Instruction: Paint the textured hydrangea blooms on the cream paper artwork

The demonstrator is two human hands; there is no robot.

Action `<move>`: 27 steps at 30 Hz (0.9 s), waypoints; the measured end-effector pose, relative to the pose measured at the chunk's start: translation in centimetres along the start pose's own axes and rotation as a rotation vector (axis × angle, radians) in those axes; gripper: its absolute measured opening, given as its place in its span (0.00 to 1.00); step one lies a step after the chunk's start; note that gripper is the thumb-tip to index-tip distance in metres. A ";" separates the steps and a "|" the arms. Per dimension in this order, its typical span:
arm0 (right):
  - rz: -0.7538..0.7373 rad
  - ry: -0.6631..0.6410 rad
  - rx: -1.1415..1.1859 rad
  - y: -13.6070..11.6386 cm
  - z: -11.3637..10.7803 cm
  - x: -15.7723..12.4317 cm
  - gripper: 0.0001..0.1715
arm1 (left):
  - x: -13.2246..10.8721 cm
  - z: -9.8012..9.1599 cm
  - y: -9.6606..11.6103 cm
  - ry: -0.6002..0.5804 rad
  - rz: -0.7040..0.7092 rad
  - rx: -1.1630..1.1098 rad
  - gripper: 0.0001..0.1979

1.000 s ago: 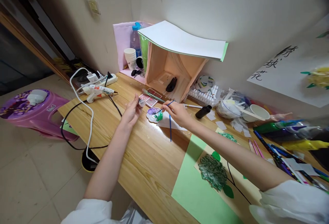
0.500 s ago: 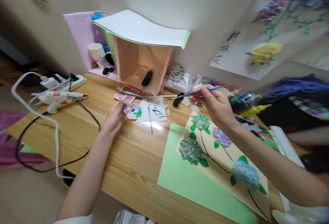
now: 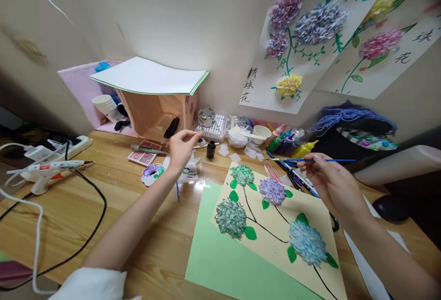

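Note:
My right hand (image 3: pixel 325 176) grips a thin blue paintbrush (image 3: pixel 339 160), its tip pointing left above the top edge of the cream picture sheet (image 3: pixel 262 240). That sheet carries crinkled flower heads in green, purple and blue, with green leaves and dark stems. Over the back of the desk, my left hand (image 3: pixel 182 148) is closed in a pinch; whatever lies between the fingertips is too small to make out. Just right of it stands a small black bottle (image 3: pixel 211 150). Beneath the left wrist are a flower-shaped paint palette (image 3: pixel 149 176) and a paint-marked white paper (image 3: pixel 191 172), partly hidden.
Green paper (image 3: pixel 206 254) lies under the picture. At the left are a glue gun (image 3: pixel 44 173) and looping cables. A peach-coloured box (image 3: pixel 148 111) stands at the back. Paint bottles (image 3: pixel 287 141), a white cup (image 3: pixel 262 133) and several pens (image 3: pixel 292 176) sit behind the picture.
The view has turned right. My left hand has moved from beside the palette toward the black bottle. My right hand has drawn the brush rightward, away from the bottle.

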State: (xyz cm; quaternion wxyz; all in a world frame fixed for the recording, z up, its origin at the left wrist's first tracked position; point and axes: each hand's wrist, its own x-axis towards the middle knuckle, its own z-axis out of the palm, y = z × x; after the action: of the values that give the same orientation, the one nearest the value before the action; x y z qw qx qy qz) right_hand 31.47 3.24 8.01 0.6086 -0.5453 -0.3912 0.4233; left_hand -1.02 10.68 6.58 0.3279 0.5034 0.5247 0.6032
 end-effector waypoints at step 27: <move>-0.418 -0.499 -0.368 -0.7 -0.3 -2.7 0.12 | 1.3 2.2 -1.0 -0.168 0.164 0.378 0.15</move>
State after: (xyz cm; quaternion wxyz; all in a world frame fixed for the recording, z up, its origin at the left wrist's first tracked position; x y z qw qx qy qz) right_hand 30.87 0.57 8.61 0.4595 -0.4338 -0.7001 0.3324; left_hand 0.58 12.78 5.85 0.2203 0.6454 0.5564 0.4747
